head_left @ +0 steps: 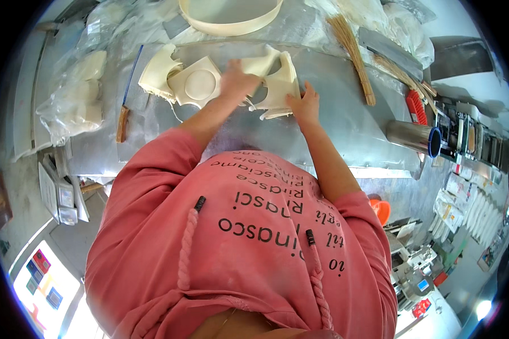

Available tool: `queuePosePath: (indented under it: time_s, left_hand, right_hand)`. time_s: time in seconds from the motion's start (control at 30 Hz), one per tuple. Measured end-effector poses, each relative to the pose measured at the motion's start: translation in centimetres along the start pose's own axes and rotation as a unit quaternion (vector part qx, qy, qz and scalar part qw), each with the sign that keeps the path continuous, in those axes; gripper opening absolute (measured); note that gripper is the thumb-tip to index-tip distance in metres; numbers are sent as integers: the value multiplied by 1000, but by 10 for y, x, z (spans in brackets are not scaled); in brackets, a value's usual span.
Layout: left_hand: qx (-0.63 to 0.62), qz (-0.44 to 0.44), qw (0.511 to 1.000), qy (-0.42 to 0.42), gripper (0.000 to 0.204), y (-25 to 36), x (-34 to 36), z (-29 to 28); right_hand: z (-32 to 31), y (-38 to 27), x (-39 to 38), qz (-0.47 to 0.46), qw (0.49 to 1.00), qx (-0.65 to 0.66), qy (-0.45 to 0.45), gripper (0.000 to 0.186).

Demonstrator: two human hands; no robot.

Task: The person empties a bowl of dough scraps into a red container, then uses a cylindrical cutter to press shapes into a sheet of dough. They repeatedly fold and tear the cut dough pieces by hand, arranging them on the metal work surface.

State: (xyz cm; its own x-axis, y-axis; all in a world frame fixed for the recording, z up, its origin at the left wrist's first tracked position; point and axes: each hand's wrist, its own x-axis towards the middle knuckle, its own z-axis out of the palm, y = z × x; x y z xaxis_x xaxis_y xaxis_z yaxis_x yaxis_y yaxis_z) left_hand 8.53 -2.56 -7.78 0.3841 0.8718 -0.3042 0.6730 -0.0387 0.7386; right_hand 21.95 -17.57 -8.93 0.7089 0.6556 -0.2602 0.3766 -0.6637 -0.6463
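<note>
Pale sheets of rolled dough lie on a metal worktop in front of me. A round disc shows in the middle dough piece; a folded dough piece is at its left. At the right lies a cut-out dough sheet with curved gaps and thin strips along its edge. My left hand is over the dough between the middle piece and the right sheet, its fingers smeared by motion. My right hand is at the right sheet's edge, thumb against it, fingers stretched out and apart.
A wide round hoop-like rim stands at the back. At the left are a wooden-handled blade and plastic-wrapped dough. At the right lie a straw whisk, a metal cylinder and a red basket.
</note>
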Motion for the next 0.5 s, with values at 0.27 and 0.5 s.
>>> queuePosePath:
  time_s: [0.27, 0.5]
  left_hand:
    - [341, 197, 871, 294, 60, -1, -44, -16]
    - [-15, -109, 994, 10, 46, 16, -45, 65]
  right_hand:
    - [-5, 8, 8, -92, 994, -58, -1, 56]
    - [6, 22, 17, -158, 984, 58, -56, 33]
